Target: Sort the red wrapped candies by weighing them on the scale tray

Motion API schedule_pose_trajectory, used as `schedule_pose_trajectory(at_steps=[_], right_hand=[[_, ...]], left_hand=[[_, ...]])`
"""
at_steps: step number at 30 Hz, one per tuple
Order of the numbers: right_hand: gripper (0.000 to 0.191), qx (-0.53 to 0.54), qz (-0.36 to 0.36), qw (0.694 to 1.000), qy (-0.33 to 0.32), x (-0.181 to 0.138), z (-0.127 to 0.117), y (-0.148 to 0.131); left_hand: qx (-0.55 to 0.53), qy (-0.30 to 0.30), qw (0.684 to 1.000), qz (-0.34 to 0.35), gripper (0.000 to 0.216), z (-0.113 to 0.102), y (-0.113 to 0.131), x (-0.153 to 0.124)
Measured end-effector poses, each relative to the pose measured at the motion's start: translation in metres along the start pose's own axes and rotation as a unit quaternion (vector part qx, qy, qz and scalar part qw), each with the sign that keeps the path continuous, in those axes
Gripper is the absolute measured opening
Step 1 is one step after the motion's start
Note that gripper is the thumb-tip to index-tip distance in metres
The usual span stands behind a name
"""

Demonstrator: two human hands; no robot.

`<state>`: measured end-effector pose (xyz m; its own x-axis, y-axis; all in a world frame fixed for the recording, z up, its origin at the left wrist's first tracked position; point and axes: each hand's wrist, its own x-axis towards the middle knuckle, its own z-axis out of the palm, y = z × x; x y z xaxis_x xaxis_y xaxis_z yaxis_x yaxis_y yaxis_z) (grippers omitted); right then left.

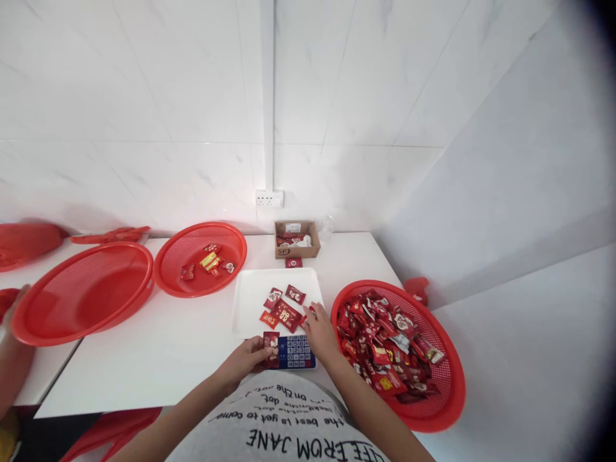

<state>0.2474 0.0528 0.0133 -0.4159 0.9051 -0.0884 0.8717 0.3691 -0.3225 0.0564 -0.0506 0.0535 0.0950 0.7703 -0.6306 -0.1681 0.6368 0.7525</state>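
Note:
In my left hand [248, 358] are red candy packets [271, 351], gripped between thumb and fingers over the left part of a digital scale. Blue and white, the scale's keypad [296, 351] shows beside them. My right hand [319, 328] reaches over the right edge of the white scale tray [248, 292], its fingertips closed around a small red packet [304, 319] that is partly hidden. Several more red packets [287, 315] lie on the tray, some overlapping.
On the right stands a red basket [455, 372] heaped with wrapped candies. Another red basket [166, 266] at back left holds several packets; beside it is a red basket [81, 292] without packets. A cardboard box [297, 251] sits behind the tray. Another person's arm [14, 359] shows far left.

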Motion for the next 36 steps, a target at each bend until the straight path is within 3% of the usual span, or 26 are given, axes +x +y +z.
schedule_pose_trajectory(at_steps=[3,7,12,16,20,22,25,30,36], right_hand=[[0.027,-0.020,-0.006,1.000,0.012,-0.009,-0.009,0.001],[0.023,-0.035,-0.022,0.999,-0.027,-0.014,-0.015,0.004],[0.032,0.003,-0.053,0.998,-0.021,-0.014,-0.016,0.007],[0.029,0.176,-0.050,0.983,-0.018,-0.028,-0.018,0.000],[0.030,0.376,-0.051,0.915,-0.136,-0.048,-0.024,-0.015],[0.022,0.382,-0.046,0.906,-0.175,-0.055,-0.026,-0.022],[0.016,0.370,-0.014,0.913,-0.172,-0.061,-0.027,-0.028],[0.023,0.380,0.025,0.909,-0.167,-0.066,-0.026,-0.033],[0.031,0.442,0.065,0.884,-0.136,-0.068,-0.016,-0.052]], left_hand=[[0.008,-0.004,1.000,0.008,0.049,0.008,-0.003,0.001],[0.032,-0.002,0.999,0.003,0.048,0.020,-0.003,-0.001],[0.047,0.023,0.999,0.000,0.042,0.031,-0.005,-0.010],[0.051,0.019,0.999,0.003,0.037,0.035,-0.012,-0.015],[0.133,-0.011,0.990,0.039,0.029,0.038,-0.019,-0.011],[0.188,-0.016,0.980,0.059,0.027,0.037,-0.021,-0.007],[0.232,-0.034,0.969,0.079,0.025,0.034,-0.018,-0.003],[0.143,-0.089,0.984,0.065,0.037,0.024,-0.008,0.001],[0.119,-0.122,0.984,0.050,0.047,0.005,-0.005,0.004]])
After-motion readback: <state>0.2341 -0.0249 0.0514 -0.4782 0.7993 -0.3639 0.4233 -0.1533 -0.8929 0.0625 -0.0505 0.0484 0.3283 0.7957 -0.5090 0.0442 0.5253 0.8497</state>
